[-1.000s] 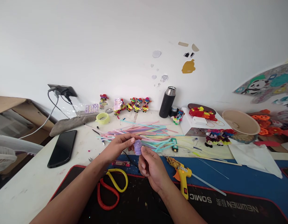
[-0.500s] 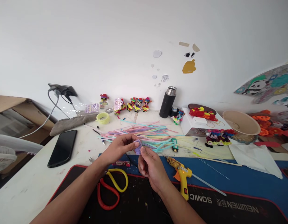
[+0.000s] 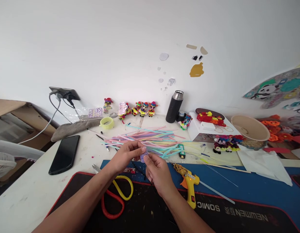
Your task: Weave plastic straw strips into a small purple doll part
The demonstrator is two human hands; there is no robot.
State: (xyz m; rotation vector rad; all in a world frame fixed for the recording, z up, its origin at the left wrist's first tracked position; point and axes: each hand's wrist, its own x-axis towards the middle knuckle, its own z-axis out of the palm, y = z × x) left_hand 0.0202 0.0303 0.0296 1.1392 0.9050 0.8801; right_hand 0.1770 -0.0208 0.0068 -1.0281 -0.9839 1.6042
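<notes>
Between my two hands is a small purple coil of pipe cleaner (image 3: 143, 157), partly covered by fingers. My left hand (image 3: 129, 155) pinches its upper left side with thumb and forefinger. On the lower right side, my right hand (image 3: 156, 170) grips it between thumb and curled fingers. Behind the hands spreads a loose pile of pastel pipe cleaners (image 3: 152, 136). Scissors (image 3: 112, 204) with red and yellow handles lie under my left forearm. Right of my right hand lies a yellow hot glue gun (image 3: 192, 184) with a glue stick in its back.
A black phone (image 3: 64, 155) lies at left, near a roll of yellow tape (image 3: 106, 123). A black flask (image 3: 174, 106) stands by the wall, with several fuzzy figures (image 3: 145, 109) to its left. At right are a white box (image 3: 205, 136) and a beige bowl (image 3: 249, 127).
The purple coil has turned slightly between my fingers, and my left hand has shifted a little to the right. Both hands keep their grip.
</notes>
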